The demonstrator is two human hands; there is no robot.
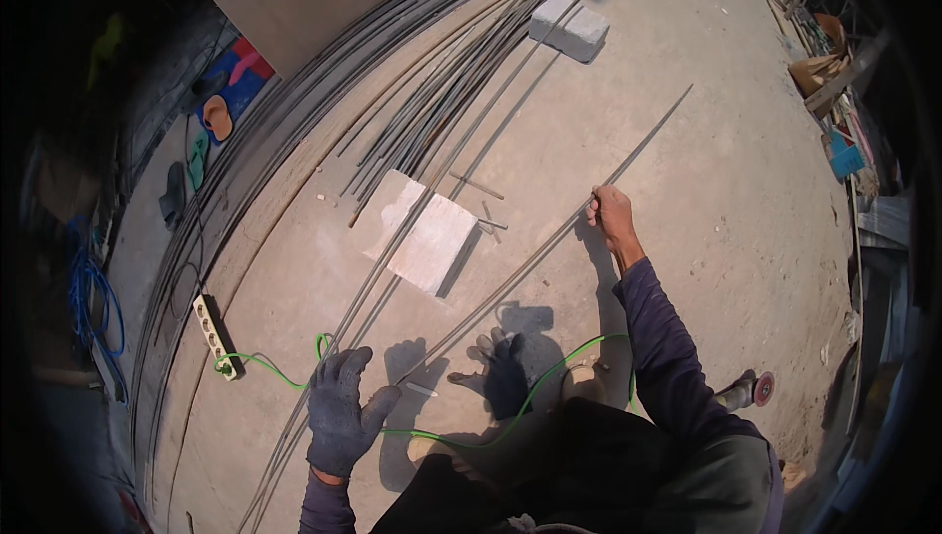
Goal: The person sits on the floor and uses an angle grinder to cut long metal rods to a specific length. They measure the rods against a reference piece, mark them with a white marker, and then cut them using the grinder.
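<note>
My bare right hand (pixel 610 214) is closed around a long thin metal rod (pixel 530 264), which slants from near my feet up to the far right. My left hand (pixel 343 411), in a grey glove, is open with the thumb apart from the fingers. It hovers by a few long rods (pixel 383 259) that lie across a pale block (pixel 427 235) and a farther white block (pixel 569 28). Whether its fingertips touch those rods I cannot tell. Short rod pieces (pixel 477 186) lie beside the nearer block. A dark glove (pixel 502 377) appears to lie on the ground before my feet.
Left of the blocks lies a bundle of rods (pixel 461 73). A power strip (pixel 214 336) feeds a green cable (pixel 530 397) running past my feet. At the right rests an angle grinder (pixel 751 391). Slippers (pixel 216 117) and a coiled blue cable (pixel 93 308) are at the left.
</note>
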